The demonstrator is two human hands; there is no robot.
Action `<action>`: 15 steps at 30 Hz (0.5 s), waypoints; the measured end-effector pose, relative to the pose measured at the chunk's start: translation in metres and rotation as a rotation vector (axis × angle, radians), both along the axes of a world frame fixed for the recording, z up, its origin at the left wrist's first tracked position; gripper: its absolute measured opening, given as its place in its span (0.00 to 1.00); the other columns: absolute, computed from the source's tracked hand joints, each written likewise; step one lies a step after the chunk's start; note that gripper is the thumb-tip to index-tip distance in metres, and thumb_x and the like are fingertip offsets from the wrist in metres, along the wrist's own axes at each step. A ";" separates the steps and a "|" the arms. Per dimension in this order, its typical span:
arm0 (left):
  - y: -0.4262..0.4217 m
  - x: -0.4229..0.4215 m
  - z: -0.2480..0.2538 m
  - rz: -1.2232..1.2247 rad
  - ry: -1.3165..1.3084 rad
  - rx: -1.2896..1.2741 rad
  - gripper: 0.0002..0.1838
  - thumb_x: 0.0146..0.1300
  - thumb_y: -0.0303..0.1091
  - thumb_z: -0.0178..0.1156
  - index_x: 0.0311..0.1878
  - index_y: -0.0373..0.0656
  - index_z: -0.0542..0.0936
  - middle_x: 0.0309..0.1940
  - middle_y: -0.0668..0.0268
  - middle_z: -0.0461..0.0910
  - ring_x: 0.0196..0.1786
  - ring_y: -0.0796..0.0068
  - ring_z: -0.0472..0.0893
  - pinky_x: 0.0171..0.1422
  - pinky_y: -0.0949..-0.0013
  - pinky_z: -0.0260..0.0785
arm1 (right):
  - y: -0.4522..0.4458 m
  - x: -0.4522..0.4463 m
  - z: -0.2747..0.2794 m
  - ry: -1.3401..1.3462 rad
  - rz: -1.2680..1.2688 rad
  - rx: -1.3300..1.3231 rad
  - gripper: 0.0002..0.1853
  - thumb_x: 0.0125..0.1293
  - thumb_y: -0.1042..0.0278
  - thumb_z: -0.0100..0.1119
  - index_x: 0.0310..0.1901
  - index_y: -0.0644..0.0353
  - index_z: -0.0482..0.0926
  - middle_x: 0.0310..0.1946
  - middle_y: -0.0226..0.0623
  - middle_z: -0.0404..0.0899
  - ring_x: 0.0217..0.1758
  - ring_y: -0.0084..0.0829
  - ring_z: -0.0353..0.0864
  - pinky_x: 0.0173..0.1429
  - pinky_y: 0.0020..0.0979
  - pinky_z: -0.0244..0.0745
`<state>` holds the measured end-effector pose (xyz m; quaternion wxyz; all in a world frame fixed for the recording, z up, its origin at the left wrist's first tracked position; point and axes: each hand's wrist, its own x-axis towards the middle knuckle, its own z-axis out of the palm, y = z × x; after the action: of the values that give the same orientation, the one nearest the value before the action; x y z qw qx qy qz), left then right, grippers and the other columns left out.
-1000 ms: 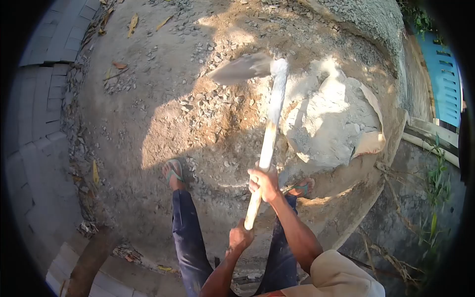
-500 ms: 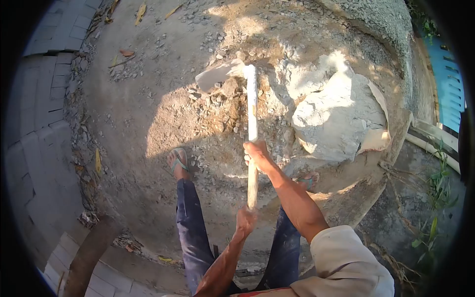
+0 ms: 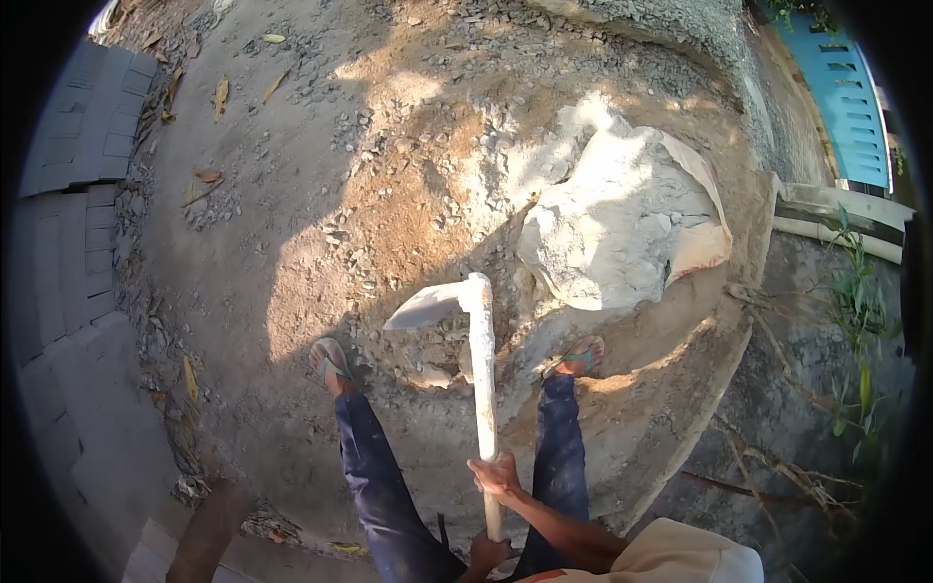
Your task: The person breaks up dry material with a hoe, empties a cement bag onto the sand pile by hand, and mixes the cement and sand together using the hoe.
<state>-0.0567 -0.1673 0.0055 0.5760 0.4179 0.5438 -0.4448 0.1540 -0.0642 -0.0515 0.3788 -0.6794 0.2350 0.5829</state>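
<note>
A hoe (image 3: 483, 374) with a pale, dusty wooden handle and a broad flat blade (image 3: 426, 305) is held in front of me, its head between and a little ahead of my feet. My right hand (image 3: 498, 476) is wrapped round the lower part of the handle. Below it, my left hand (image 3: 489, 550) grips the handle near its end, partly in shadow. The blade points left, over loose gravelly soil. To the right, a torn-open paper sack (image 3: 702, 248) lies under a heap of grey-white powder (image 3: 612, 219).
Stacked grey blocks (image 3: 73, 253) line the left side. A gravel pile (image 3: 671, 39) rises at the top right, near a blue slatted panel (image 3: 841, 97). My sandalled feet stand apart on the soil. Plants (image 3: 860, 301) and dry stems are at the right.
Both hands have drawn the hoe back toward my body, so its blade has come from beyond the stones to near my feet. The view has shifted somewhat.
</note>
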 end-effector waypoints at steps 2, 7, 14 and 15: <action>0.035 0.053 -0.029 0.051 -0.131 0.210 0.22 0.55 0.41 0.73 0.48 0.37 0.82 0.42 0.44 0.86 0.49 0.40 0.86 0.52 0.46 0.78 | 0.030 0.055 -0.017 0.008 -0.115 0.054 0.12 0.68 0.72 0.68 0.39 0.61 0.70 0.23 0.34 0.76 0.15 0.27 0.74 0.18 0.32 0.70; 0.225 0.290 -0.118 0.106 -0.443 0.496 0.25 0.58 0.49 0.74 0.48 0.40 0.80 0.38 0.44 0.86 0.44 0.42 0.86 0.49 0.49 0.79 | 0.198 0.282 -0.047 -0.679 -0.020 0.301 0.17 0.66 0.75 0.68 0.49 0.63 0.69 0.31 0.35 0.78 0.16 0.22 0.72 0.19 0.27 0.73; 0.429 0.553 -0.199 0.301 -0.861 0.435 0.20 0.61 0.37 0.73 0.50 0.32 0.82 0.26 0.60 0.84 0.25 0.71 0.80 0.32 0.63 0.74 | 0.357 0.539 -0.113 -1.163 0.065 0.376 0.16 0.67 0.67 0.66 0.45 0.71 0.72 0.28 0.39 0.78 0.21 0.29 0.80 0.21 0.34 0.80; 0.441 0.573 -0.208 0.298 -0.863 0.434 0.20 0.61 0.37 0.73 0.50 0.32 0.82 0.26 0.60 0.84 0.25 0.71 0.80 0.32 0.63 0.74 | 0.362 0.549 -0.132 -1.166 0.062 0.374 0.16 0.67 0.67 0.66 0.45 0.71 0.72 0.28 0.39 0.78 0.21 0.29 0.80 0.21 0.34 0.80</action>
<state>0.5159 0.2737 -0.2022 0.7054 0.5917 0.3897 -0.0209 0.7026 0.2974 -0.1834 0.5407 -0.8149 -0.1371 0.1574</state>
